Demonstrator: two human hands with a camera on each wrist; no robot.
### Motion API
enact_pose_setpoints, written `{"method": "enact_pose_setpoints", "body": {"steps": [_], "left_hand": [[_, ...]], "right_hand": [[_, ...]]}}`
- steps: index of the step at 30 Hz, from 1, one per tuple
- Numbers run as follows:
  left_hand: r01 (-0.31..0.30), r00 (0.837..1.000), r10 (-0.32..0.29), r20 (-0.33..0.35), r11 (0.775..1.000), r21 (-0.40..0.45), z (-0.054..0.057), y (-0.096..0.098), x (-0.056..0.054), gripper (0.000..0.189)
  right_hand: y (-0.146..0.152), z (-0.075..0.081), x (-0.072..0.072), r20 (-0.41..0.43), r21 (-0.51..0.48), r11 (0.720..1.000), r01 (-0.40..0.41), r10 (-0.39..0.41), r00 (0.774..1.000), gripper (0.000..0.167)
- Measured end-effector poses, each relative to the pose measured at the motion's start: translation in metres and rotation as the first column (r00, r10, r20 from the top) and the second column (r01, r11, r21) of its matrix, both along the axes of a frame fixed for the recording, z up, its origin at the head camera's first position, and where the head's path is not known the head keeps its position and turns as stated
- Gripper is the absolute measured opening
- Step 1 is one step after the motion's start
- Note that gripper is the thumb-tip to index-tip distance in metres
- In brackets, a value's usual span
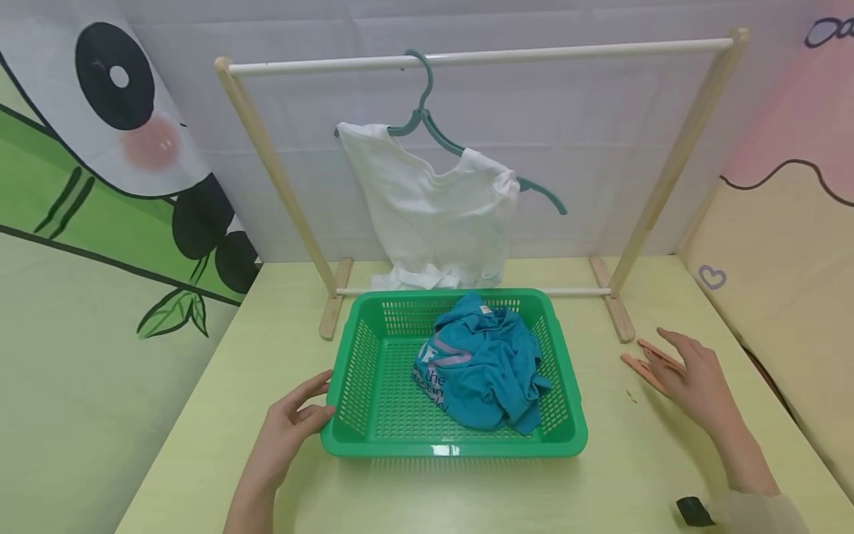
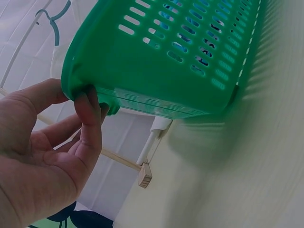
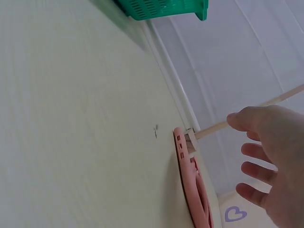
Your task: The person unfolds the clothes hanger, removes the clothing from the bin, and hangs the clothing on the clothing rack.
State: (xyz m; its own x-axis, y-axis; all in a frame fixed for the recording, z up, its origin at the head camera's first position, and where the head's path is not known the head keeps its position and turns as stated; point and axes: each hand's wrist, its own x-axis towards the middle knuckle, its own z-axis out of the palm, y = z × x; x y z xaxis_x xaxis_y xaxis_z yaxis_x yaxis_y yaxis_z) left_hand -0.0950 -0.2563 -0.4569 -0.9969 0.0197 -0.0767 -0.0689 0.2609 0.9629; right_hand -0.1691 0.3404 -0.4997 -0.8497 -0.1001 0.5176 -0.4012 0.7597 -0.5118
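My left hand (image 1: 283, 434) pinches the left rim of a green plastic basket (image 1: 454, 449); the left wrist view shows the thumb and fingertips on its edge. A crumpled blue T-shirt (image 1: 487, 371) with printed lettering lies in the basket's right half. Over by the table's right side, my right hand (image 1: 707, 386) hovers with loosely bent fingers beside a folded orange-pink clothes hanger (image 3: 187, 175). The right wrist view shows a gap between that hand and the hanger, which lies on the table.
Behind the basket stands a drying rack with wooden legs and a white top bar (image 1: 574, 53). From it a teal hanger (image 1: 425, 89) carries a white sleeveless shirt (image 1: 440, 208), slipped toward the left. Printed cloth walls enclose the pale table (image 1: 507, 497).
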Motion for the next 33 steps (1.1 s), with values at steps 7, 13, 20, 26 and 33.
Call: {"method": "enact_pose_setpoints", "body": {"steps": [7,13,20,26,33], "left_hand": [[0.011,1.0,-0.011,-0.009,1.0,0.02,-0.002,-0.001,0.0,0.055],[0.009,1.0,-0.009,-0.007,1.0,0.025,-0.003,-0.001,-0.001,0.056],[0.008,1.0,-0.008,-0.001,0.999,0.031,-0.004,-0.001,-0.001,0.055],[0.025,1.0,-0.024,-0.017,0.998,0.057,-0.004,-0.002,-0.001,0.056],[0.025,1.0,-0.024,-0.018,0.998,0.059,-0.003,-0.001,-0.001,0.055]], "right_hand": [[0.016,-0.013,0.008,0.092,0.069,0.997,0.025,-0.032,0.995,0.057],[0.024,-0.015,0.012,0.221,0.119,0.992,0.035,-0.06,0.973,0.062],[0.033,-0.024,0.011,0.247,0.195,0.98,0.045,-0.093,0.964,0.061],[0.038,-0.024,0.012,0.38,0.186,0.98,0.072,-0.139,0.914,0.07],[0.04,-0.019,0.009,0.452,0.196,0.978,0.067,-0.151,0.879,0.082]]}}
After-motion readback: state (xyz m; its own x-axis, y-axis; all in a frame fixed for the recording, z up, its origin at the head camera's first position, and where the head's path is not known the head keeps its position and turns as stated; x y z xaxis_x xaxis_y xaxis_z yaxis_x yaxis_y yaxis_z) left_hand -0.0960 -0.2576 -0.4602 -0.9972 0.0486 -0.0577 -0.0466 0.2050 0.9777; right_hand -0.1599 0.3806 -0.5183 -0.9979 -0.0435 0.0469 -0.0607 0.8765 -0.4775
